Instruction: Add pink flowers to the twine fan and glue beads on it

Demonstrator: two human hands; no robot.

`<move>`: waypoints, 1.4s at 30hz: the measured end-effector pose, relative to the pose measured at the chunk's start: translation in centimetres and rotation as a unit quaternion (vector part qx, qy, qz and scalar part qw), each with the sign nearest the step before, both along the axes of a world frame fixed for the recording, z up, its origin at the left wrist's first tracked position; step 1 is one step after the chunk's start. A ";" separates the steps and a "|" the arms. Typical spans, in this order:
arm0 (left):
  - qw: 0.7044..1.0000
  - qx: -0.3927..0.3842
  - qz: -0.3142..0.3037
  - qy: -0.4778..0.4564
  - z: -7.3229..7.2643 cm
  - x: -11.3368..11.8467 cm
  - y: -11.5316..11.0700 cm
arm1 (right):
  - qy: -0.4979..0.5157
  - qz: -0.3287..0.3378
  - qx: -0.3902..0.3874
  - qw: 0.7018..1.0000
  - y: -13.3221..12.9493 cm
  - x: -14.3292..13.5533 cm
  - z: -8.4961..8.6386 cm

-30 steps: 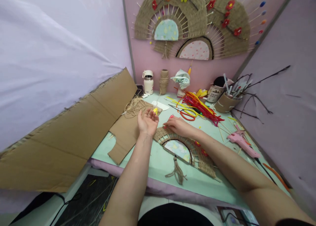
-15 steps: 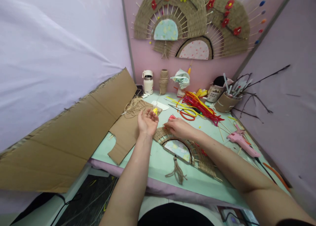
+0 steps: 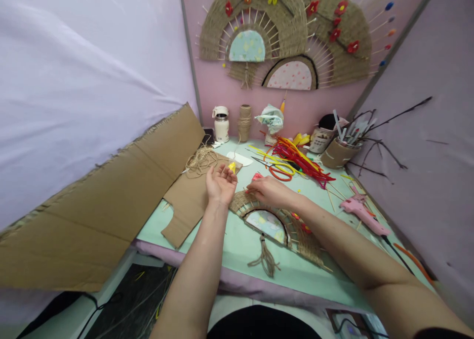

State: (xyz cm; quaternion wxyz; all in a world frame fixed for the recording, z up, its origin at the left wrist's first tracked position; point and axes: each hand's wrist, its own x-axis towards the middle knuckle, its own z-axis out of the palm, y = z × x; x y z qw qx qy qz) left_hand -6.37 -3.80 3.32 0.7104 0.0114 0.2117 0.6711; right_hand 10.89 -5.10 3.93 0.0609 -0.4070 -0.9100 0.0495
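My left hand is held palm up, fingers loosely curved and a little apart, over the right edge of a flat cardboard piece. A small bright yellow piece shows at its fingertips; whether it is held or worn is unclear. My right hand points down at the upper left end of a woven twine fan, fingers closed together. Something reddish is under them, too small to name. A pink piece shows beside its index finger. The fan has a floral half-circle, red flowers and a twine tassel.
Scissors and a heap of red and yellow pipe cleaners lie behind my right hand. A pink glue gun rests at the right. Tangled twine lies on the left. A large cardboard sheet leans along the left side.
The view has shifted very slightly. My right forearm sits a little higher, showing more of the fan's red flowers. Both hands otherwise keep their place.
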 end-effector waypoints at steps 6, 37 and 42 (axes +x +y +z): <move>1.000 -0.005 0.000 -0.001 0.1 0.0 0.0 | 0.001 0.000 -0.004 1.000 -0.1 0.1 0.1; 0.380 0.313 -0.117 0.862 -1.4 5.8 6.0 | 0.181 -0.119 0.115 0.970 2.1 8.4 5.8; 0.667 0.315 0.018 0.675 -0.6 3.6 4.0 | 0.259 -0.086 0.139 0.952 1.3 6.9 6.6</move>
